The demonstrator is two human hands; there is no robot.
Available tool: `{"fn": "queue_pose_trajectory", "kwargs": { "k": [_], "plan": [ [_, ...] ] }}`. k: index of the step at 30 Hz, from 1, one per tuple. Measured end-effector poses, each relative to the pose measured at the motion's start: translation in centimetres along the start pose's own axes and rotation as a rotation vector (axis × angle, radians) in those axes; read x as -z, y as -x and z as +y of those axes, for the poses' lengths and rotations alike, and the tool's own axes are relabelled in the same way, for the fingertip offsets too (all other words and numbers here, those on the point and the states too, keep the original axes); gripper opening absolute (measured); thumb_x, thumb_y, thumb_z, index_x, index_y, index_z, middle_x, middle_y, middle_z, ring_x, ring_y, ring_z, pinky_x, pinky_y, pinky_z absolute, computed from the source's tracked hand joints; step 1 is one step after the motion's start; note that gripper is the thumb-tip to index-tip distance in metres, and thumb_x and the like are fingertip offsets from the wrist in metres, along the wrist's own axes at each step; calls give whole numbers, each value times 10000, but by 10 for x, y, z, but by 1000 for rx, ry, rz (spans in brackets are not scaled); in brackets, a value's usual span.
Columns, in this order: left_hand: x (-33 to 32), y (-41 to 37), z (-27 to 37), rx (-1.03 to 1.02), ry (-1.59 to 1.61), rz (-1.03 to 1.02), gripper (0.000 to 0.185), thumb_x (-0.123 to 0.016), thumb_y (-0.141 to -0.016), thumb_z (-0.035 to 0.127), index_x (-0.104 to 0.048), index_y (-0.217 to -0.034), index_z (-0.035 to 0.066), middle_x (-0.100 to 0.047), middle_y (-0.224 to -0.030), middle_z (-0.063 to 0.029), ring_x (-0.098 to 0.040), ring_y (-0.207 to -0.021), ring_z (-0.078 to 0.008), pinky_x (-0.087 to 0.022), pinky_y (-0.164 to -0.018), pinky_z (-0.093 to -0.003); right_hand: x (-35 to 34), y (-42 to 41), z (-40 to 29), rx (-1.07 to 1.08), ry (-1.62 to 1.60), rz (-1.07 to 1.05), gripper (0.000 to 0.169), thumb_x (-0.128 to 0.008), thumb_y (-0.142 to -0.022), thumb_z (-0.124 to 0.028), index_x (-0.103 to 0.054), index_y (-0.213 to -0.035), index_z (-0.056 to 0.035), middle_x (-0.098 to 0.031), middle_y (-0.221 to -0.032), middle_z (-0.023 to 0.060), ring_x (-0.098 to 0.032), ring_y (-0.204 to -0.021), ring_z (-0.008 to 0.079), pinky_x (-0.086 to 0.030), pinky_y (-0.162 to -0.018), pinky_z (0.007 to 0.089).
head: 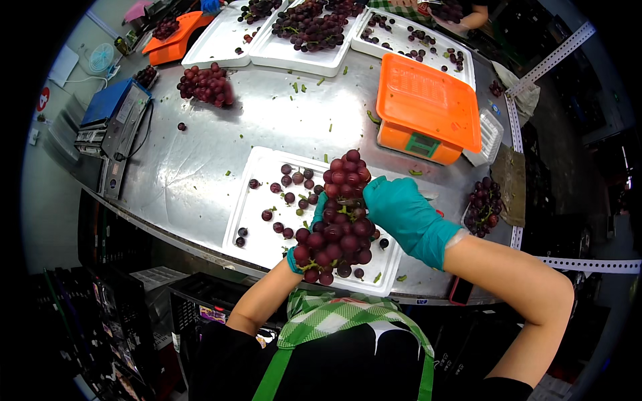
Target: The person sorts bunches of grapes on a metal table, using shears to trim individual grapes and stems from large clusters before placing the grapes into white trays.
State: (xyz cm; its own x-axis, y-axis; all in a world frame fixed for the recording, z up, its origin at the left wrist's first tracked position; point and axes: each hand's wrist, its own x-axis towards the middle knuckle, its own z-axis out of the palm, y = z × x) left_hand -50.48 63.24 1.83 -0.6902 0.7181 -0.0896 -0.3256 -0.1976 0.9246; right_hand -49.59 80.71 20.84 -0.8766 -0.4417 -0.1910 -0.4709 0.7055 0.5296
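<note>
A large bunch of dark red grapes (338,235) rests on my left hand (317,213), which wears a teal glove and is mostly hidden under the fruit. At the bunch's upper right is my right hand (401,210), gloved too, with its fingers curled. A thin blade-like metal part shows among the grapes beside it; what my right hand grips is hidden. Below the bunch lies a white foam tray (246,210) with loose grapes (289,197) and bits of green stem scattered in it.
An orange scale (426,105) stands at the right, near clear plastic trays (486,135) and a packed bunch (482,205). Another bunch (206,85) lies at the upper left. Foam trays (311,60) line the far side, where another person's hand (474,20) shows. A blue-topped device (108,105) stands left.
</note>
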Motion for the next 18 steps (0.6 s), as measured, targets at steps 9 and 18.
{"fn": "queue_pose_trajectory", "kwargs": {
  "k": [9, 18],
  "plan": [
    [12, -7, 14, 22, 167, 34, 382, -452, -852, 384, -446, -1122, 114, -487, -1067, -39, -486, -966, -181, -423, -828, -312, 9, 21, 20, -335, -641, 50, 239, -618, -636, -71, -490, -837, -43, -541, -680, 130, -565, -633, 292, -423, -533, 385],
    [28, -6, 39, 45, 431, 87, 400, -452, -844, 416, -455, -1108, 116, -491, -1056, -43, -490, -955, -190, -428, -817, -322, -16, 47, -10, -664, -1254, -109, 476, -710, -648, -215, -509, -1066, -105, -597, -720, 98, -599, -668, 282, -452, -566, 360]
  ]
}}
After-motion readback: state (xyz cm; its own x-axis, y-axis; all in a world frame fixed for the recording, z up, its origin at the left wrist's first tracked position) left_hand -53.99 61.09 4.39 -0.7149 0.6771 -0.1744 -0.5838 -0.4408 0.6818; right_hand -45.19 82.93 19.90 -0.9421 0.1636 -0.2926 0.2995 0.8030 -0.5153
